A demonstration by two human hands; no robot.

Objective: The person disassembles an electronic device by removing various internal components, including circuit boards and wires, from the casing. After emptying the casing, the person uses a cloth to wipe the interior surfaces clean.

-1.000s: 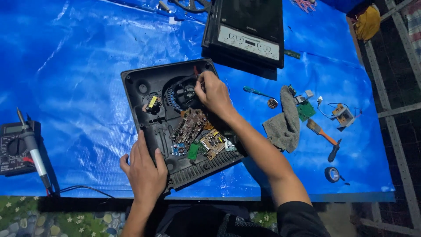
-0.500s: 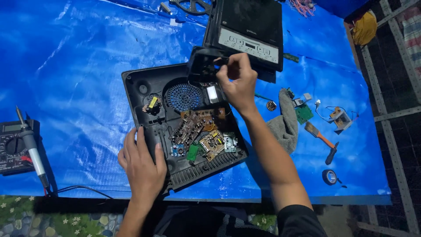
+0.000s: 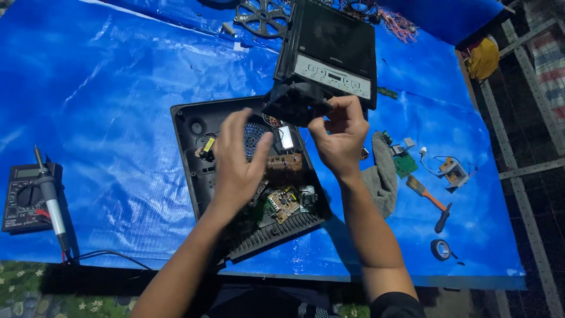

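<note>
Blue plastic tarpaulin (image 3: 106,106) covers the table; right hand (image 3: 340,138) pinches a black plastic fan housing (image 3: 294,105), left hand (image 3: 238,162) spread over the opened black cooker base (image 3: 194,153).

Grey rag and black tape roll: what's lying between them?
Head view: between the grey rag and the black tape roll lie an orange-handled brush and a dark-handled tool, on the blue tarp.

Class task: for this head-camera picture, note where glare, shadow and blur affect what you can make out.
Head view: glare streaks the wrinkled blue tarp at upper left; the near table edge and bottom corners fall into deep shadow; the left hand is slightly motion-blurred; the black fan in the right hand is dark, with little detail.
</note>
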